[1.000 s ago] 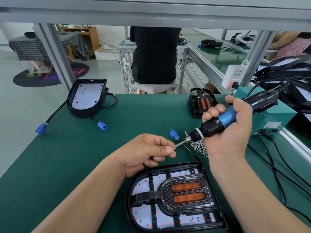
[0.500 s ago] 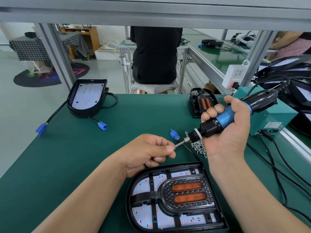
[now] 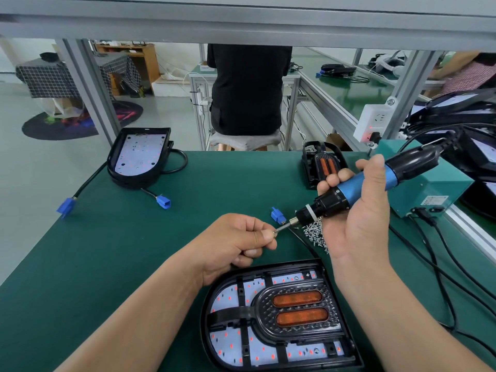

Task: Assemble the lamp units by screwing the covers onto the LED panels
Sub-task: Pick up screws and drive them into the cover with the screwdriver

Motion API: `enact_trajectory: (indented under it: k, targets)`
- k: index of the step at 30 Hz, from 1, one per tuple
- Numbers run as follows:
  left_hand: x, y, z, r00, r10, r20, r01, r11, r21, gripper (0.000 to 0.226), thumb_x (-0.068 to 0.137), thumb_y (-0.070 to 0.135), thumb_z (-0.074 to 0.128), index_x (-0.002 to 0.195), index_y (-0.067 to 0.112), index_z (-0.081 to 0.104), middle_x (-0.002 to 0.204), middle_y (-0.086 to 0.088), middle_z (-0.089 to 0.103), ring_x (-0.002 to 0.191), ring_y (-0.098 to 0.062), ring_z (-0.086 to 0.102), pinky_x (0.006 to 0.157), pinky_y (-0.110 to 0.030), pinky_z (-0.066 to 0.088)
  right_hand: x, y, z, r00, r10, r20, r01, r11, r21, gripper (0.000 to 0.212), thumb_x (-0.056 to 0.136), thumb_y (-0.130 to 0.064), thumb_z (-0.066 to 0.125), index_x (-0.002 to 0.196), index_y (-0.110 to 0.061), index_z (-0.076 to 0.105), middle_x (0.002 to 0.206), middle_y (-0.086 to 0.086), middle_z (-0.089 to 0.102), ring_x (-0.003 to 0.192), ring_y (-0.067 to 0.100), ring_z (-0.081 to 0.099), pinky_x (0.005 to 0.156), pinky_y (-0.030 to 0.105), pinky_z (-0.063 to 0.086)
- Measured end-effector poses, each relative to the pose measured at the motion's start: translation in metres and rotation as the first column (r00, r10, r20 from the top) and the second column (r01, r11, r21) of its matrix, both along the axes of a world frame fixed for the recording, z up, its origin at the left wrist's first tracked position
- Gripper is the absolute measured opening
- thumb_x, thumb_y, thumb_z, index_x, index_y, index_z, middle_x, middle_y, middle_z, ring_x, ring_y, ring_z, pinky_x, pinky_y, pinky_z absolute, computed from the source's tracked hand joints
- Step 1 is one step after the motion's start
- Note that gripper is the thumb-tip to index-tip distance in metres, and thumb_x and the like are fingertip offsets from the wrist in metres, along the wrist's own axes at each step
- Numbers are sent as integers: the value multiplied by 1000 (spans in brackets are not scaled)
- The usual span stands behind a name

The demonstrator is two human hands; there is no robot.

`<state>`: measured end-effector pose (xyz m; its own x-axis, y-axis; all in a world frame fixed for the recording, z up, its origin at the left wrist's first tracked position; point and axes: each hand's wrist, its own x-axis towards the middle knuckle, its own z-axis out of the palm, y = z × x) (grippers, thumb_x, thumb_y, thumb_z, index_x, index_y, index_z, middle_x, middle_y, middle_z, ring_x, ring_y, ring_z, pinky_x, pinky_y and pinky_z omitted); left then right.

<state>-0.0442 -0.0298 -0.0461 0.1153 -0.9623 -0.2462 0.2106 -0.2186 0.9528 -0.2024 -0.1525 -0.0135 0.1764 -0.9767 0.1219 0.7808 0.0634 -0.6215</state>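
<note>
Just past the far edge of the lamp [image 3: 277, 318], a small screw [image 3: 274, 232] is pinched between the thumb and finger of the left hand [image 3: 236, 242]. The tip of the screwdriver [image 3: 359, 183] is held against it. The screwdriver is gripped by the right hand [image 3: 357, 210], fingers curled round it. The lamp is laid flat on the table [image 3: 107, 251], its cover [image 3: 241, 312] set over the panel [image 3: 228, 342].

No writing can be read: the white label [image 3: 436, 201] on the teal box [image 3: 440, 178] carries small print too blurred to make out.
</note>
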Motion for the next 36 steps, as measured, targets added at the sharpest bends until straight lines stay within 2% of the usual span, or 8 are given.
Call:
enact_trajectory:
  k: [5,10,19,24,27,31,34,36]
  targets:
    - [-1,1,1,999,-29,17,29,1000,7,9,103,1,60,97,0,66,74,0,68,50,-3,36,39,-12,28,-3,-1,-1,996,73,46,-73,997,-1,13,101,-30,68,109,-20,64,82,1,56,74,19,58,78,34,55]
    - [-1,1,0,1000,23,4,-23,1000,6,6,102,-1,61,98,0,66,83,-8,68,53,-6,34,40,-12,28,-1,-1,0,998,68,1,-68,995,-72,16,104,-32,64,115,-21,61,82,0,57,77,17,59,82,33,55]
    - [3,1,-1,1000,7,-30,-6,1000,26,5,101,1,63,101,-2,67,81,-6,68,54,-5,34,40,-12,28,-1,-6,-8,999,36,12,-37,994,100,27,98,-41,73,105,-18,60,81,2,59,74,18,61,76,34,57]
    - [9,6,6,994,-5,-109,11,999,48,25,98,18,71,111,-3,71,83,-7,65,56,-5,38,42,-14,24,-3,-8,-8,998,26,64,-37,984,176,29,100,-42,71,108,-17,59,80,2,59,72,19,59,74,34,57]
    - [18,14,11,1000,-30,1,30,994,108,27,104,26,63,105,3,78,75,-1,58,54,-6,31,42,-15,19,-5,-5,-3,996,41,85,-54,985,165,27,100,-39,72,107,-17,59,82,2,58,72,19,58,75,35,56]
    - [31,27,20,954,-212,212,172,966,190,26,95,39,72,96,14,82,66,7,47,52,-6,25,44,-17,16,-6,6,11,989,104,109,-113,990,84,19,100,-33,70,104,-16,61,81,1,56,71,18,56,73,33,54]
    - [34,34,20,898,-330,291,265,934,241,47,81,46,78,101,4,78,62,10,41,53,-8,23,47,-22,12,-5,18,20,978,184,97,-186,983,5,14,101,-30,66,101,-17,63,80,0,53,71,17,54,70,31,52]
    - [35,38,18,873,-359,330,286,925,249,48,76,46,79,102,6,79,61,9,42,52,-8,24,48,-24,12,-3,27,23,969,238,73,-235,971,-43,12,101,-29,64,101,-17,63,80,0,52,70,17,52,69,31,51]
